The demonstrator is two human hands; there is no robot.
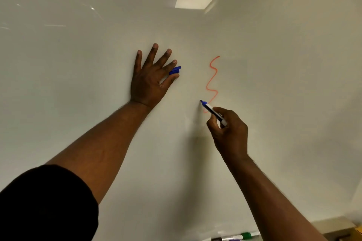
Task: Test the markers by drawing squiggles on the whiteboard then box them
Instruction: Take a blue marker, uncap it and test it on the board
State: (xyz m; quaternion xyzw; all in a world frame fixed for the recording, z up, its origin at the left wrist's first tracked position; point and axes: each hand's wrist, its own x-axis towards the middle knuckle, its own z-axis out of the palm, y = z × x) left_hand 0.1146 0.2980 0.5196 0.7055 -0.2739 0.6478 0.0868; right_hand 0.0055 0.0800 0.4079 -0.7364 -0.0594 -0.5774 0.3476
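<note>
The right hand grips the blue marker, tip pointing up-left at the whiteboard; the left hand pinches its cap.

Looks like an office or classroom, going by the large glossy whiteboard filling nearly all I see. Square ceiling light panels reflect in its surface, the recessed kind used in institutional rooms. Along the bottom edge several dry-erase markers lie on the board's ledge, one with a green cap, and a red squiggle is drawn on the board; at lower right a bit of beige furniture or box shows, too cut off to identify
</note>
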